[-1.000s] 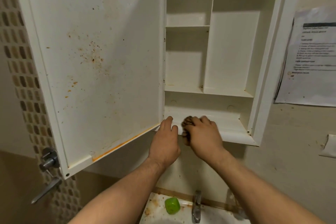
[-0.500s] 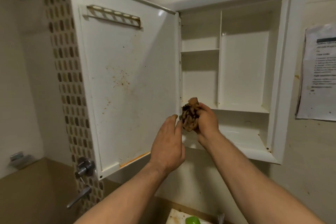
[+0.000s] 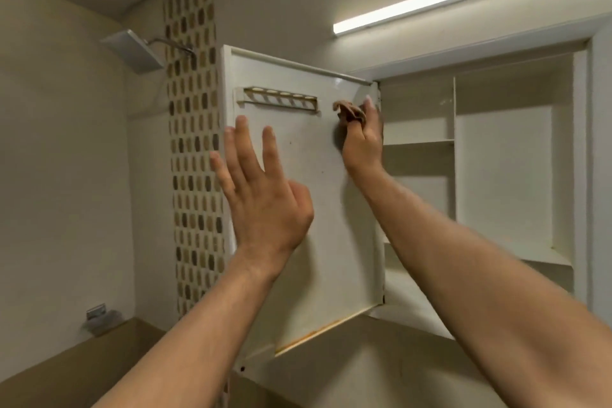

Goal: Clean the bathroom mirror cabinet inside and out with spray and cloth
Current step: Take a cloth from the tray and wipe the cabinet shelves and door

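Head cam: your right hand (image 3: 362,139) is clamped on the brown cloth (image 3: 349,112), bunched up, pressed on the inner face of the open door (image 3: 318,225), upper corner on the hinge side. Rack (image 3: 280,99) sits just left of the grip, same height. Your left hand (image 3: 261,195) is spread flat, fingers apart, holding nothing, at the free edge of the door below and left of the grip. Can't tell if it's touching the panel or just short of it.

Step in hand, my read: wiping door inner face, starting at top.

How to do it well:
- Brace the door w/ left palm before pushing, else it swings on the hinge.
- Cloth is wadded, so contact patch is small. Flatten it for more coverage.
- Work top down from the grip, overlapping passes, so grime goes down.
- Orange-brown line along the bottom edge (image 3: 314,334), well below the grip, looks caked. Prob needs spray + soak.
- Rack slots left of grip: use a cloth corner, not the wad.
- Hinge seam right of grip: run a fingertip thru cloth.

Cabinet (image 3: 503,175) shelves right of grip look empty. No spray bottle in view.
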{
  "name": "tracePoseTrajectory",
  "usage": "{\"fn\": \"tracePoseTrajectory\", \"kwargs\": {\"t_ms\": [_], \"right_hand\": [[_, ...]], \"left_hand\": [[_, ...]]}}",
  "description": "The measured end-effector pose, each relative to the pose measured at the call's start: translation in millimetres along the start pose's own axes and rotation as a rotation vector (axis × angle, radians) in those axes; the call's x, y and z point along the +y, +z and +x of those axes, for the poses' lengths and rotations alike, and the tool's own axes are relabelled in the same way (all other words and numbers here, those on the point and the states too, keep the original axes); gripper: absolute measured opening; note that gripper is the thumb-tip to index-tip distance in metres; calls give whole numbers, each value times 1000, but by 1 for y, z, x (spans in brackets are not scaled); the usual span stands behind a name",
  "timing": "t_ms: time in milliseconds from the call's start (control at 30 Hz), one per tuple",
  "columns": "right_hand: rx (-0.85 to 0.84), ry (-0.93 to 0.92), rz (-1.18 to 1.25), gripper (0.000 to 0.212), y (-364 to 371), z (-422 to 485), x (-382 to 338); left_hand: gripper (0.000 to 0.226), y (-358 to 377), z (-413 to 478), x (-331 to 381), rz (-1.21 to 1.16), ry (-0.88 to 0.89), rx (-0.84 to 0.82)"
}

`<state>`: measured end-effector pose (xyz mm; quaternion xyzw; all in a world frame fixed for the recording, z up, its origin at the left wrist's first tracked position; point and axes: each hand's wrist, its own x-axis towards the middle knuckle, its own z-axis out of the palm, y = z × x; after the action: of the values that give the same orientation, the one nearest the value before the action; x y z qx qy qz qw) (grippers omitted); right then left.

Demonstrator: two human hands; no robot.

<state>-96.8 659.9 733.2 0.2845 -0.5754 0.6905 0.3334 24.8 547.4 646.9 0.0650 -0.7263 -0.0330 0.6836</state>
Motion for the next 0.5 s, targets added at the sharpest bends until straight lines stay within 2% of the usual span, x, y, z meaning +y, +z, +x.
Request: {"fn": "tracePoseTrajectory", "kwargs": {"t_ms": [100,167,233,367,433,500], "right_hand": [[-68,-193,-279,61,17,38,-11],[-79,-300,-377,63,24,40,2],[-120,-448,-462,65,22,15,31],[-354,-747,-664,73,-17,-14,93],[-334,-704,-730,73,-34,8,96],[-228,-551,-771,69,-32,39,77]], "left_hand": [[87,-2,21,-3,19,-162,-41],[84,0,29,-3,-25,-264,-38],[83,4,31,-2,-5,-297,-6],[78,12,29,0,79,-287,56],[76,16,29,0,107,-297,85],[75,20,28,-1,129,-298,110]]}}
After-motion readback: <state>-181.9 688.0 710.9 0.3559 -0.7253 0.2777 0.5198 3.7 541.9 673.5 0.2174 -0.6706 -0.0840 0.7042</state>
